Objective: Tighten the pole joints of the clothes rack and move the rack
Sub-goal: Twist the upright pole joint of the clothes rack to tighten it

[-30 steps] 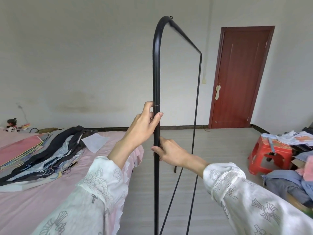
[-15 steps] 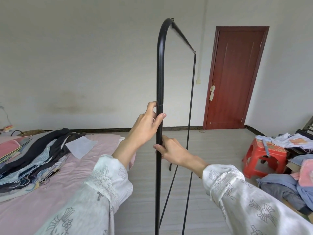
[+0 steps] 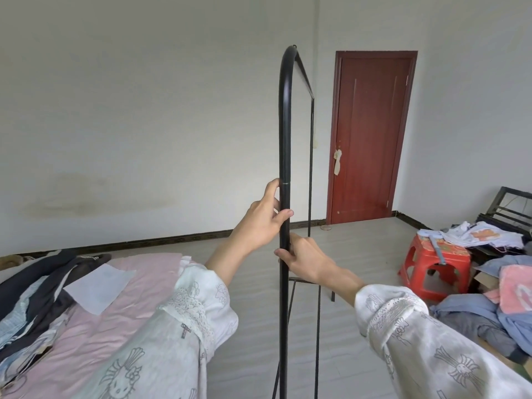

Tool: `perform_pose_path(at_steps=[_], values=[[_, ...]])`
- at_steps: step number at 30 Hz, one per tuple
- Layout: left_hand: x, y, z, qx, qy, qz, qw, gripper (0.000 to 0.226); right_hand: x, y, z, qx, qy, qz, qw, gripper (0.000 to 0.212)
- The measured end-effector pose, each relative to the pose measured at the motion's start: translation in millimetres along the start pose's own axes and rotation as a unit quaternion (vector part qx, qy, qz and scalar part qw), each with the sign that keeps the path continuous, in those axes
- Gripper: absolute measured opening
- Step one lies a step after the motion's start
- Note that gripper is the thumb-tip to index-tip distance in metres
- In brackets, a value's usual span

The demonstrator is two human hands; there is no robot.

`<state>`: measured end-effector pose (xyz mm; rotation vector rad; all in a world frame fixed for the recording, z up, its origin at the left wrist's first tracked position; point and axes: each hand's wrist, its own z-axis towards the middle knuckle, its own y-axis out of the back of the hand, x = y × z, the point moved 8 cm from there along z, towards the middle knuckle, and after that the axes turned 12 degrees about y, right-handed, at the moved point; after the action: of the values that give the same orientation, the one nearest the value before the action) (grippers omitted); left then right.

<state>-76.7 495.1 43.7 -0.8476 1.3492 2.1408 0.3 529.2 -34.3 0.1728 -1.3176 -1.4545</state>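
A black metal clothes rack stands upright right in front of me, seen end-on, its near pole rising to a curved top. A thin pale ring marks a pole joint at mid height. My left hand wraps the near pole just below that joint, thumb up along the pole. My right hand grips the same pole a little lower. The far pole and the base bars show behind my right wrist.
A bed with pink bedding and dark clothes lies at my left. A red plastic stool and a heap of clothes sit at the right. A red-brown door is shut in the far wall.
The view has swung to the right and the rack's far pole now lines up closer behind the near pole. Both hands keep their hold on the near pole.
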Motion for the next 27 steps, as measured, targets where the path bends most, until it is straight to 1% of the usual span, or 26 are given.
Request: perform_pose_path(at_steps=[3, 6, 10, 19, 27], values=[[16, 0, 30, 0.003, 0.007, -0.008, 1.000, 0.061, -14, -4, 28, -0.004, -0.011, -0.004, 1.000, 0.026], [30, 1, 59, 0.008, 0.018, -0.014, 1.000, 0.060, -27, -8, 54, -0.008, -0.014, -0.008, 1.000, 0.028], [50, 1, 102, 0.006, 0.024, -0.012, 1.000, 0.059, -46, -12, 95, -0.013, -0.019, -0.005, 1.000, 0.028], [95, 4, 198, -0.011, 0.035, -0.007, 0.999, 0.058, -95, -25, 194, 0.005, -0.016, -0.016, 1.000, 0.030], [135, 14, 260, -0.024, 0.046, -0.007, 0.999, 0.057, -119, -44, 265, 0.010, -0.019, -0.014, 1.000, 0.030]])
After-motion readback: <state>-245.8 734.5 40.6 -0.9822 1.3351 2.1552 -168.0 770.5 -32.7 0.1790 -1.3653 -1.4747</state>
